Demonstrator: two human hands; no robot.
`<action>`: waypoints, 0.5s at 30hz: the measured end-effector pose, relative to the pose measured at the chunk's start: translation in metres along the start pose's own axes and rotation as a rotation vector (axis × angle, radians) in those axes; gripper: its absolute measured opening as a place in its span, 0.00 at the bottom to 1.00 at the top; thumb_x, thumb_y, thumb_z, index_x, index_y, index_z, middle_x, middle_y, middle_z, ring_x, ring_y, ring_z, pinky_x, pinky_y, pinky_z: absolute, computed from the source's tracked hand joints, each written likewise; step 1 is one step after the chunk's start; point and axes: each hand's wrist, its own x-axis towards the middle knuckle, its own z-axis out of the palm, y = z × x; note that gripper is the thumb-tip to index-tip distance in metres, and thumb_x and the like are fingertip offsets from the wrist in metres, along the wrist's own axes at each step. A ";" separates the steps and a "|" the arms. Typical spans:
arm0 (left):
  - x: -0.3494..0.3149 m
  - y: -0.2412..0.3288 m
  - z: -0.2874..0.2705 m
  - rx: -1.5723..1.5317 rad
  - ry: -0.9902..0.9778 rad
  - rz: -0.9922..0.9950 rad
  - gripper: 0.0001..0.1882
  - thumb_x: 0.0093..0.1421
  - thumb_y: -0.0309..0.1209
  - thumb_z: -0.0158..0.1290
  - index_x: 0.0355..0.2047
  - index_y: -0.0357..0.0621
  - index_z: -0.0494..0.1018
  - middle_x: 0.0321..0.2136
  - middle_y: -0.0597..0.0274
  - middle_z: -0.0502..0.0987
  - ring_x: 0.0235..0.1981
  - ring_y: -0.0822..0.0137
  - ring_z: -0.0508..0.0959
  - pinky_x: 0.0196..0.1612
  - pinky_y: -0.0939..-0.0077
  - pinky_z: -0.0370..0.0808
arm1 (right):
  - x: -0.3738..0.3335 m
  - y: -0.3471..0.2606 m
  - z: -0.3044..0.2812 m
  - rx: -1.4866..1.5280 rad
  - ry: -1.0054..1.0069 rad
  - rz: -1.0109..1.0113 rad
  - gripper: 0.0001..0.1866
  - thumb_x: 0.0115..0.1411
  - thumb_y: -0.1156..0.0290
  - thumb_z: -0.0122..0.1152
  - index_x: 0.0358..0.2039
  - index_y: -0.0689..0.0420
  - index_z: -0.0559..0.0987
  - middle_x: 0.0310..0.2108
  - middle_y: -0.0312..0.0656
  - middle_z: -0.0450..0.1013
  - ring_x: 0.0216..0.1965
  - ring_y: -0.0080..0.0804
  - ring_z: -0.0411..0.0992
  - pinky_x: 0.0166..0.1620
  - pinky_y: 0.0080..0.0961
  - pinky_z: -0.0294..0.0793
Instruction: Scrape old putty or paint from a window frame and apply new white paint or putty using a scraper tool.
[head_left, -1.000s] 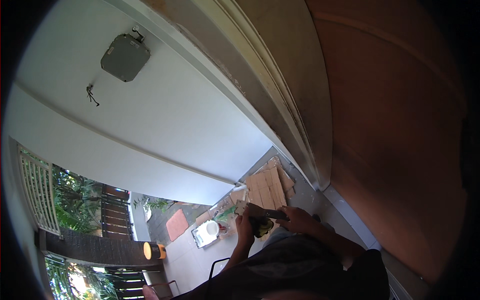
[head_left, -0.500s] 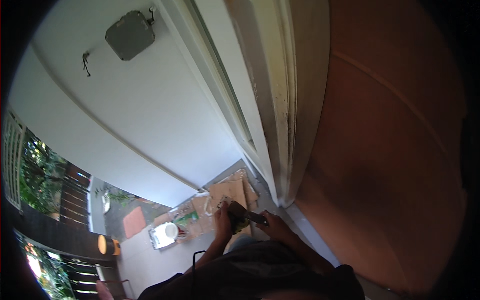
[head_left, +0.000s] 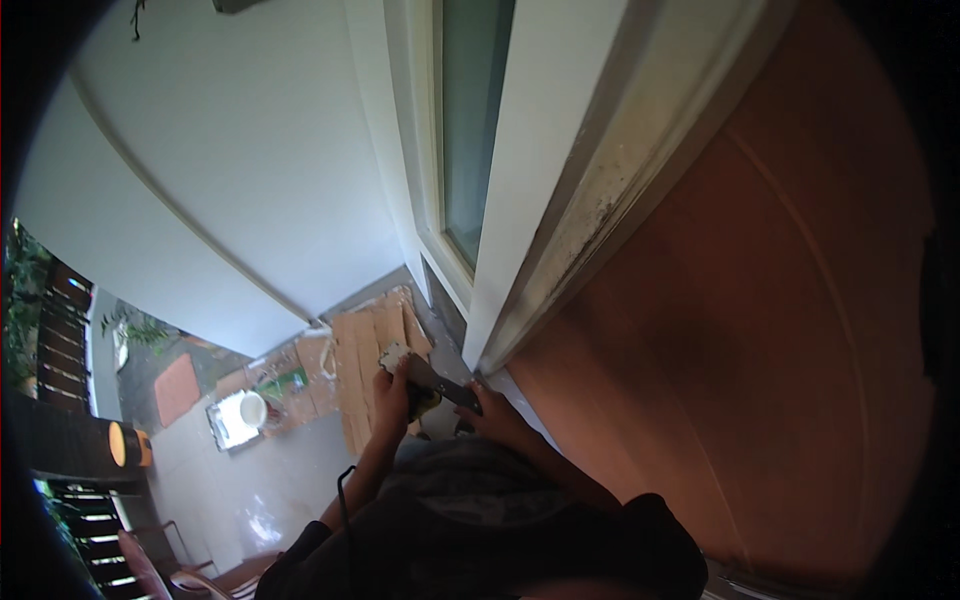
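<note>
A broad reddish-brown surface [head_left: 720, 350] fills the right side, and a white wall [head_left: 250, 170] spans the far left. Pale tiled floor [head_left: 310, 480] runs along the left, toward the near side. Between wall and brown surface stands a white frame [head_left: 545, 170], worn and stained on its right, around a greenish glass pane [head_left: 475, 130]. At the near edge is the person's torso in a dark top [head_left: 480, 510].

Flattened cardboard [head_left: 365, 330] lies on the floor at the foot of the wall, just beyond the hands. Farther left are a dark slatted fence [head_left: 62, 335] and a salmon-coloured mat [head_left: 177, 390]. Between mat and cardboard sits a pale tray [head_left: 230, 425] with a white tub [head_left: 254, 408] at its right side; a yellow-and-black bucket [head_left: 128, 445] stands farther left.

Near the centre, the two hands are close together in front of the torso. The right hand [head_left: 490, 412] is closed round the dark handle of a flat-bladed tool [head_left: 428, 375], its blade pointing left and away. The left hand [head_left: 392, 395] is partly curled at the blade's far end, beside a small pale flat piece [head_left: 393, 354] with a dark-spotted edge; exactly what it grips cannot be told. A dark-and-yellowish item [head_left: 426, 402], too blurred to identify, shows beneath the tool.
</note>
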 end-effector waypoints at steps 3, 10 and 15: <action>0.004 -0.012 -0.009 -0.022 0.006 -0.052 0.17 0.62 0.42 0.50 0.31 0.37 0.72 0.25 0.65 0.73 0.28 0.75 0.71 0.31 0.78 0.68 | 0.011 0.003 -0.001 -0.015 -0.018 -0.025 0.27 0.56 0.56 0.59 0.48 0.63 0.67 0.38 0.56 0.72 0.40 0.45 0.73 0.43 0.35 0.70; 0.025 -0.024 -0.031 -0.436 0.222 -0.203 0.14 0.58 0.38 0.49 0.36 0.40 0.70 0.32 0.62 0.74 0.35 0.69 0.74 0.41 0.74 0.70 | 0.051 -0.012 0.002 -0.198 -0.067 -0.237 0.26 0.57 0.58 0.57 0.49 0.64 0.67 0.47 0.56 0.68 0.42 0.52 0.71 0.45 0.37 0.70; 0.029 -0.014 -0.035 -0.551 0.300 -0.267 0.16 0.59 0.43 0.48 0.36 0.42 0.71 0.29 0.63 0.75 0.31 0.68 0.76 0.39 0.73 0.72 | 0.058 -0.020 0.006 -0.175 -0.073 -0.267 0.24 0.58 0.60 0.55 0.49 0.65 0.67 0.46 0.56 0.67 0.44 0.53 0.70 0.46 0.38 0.69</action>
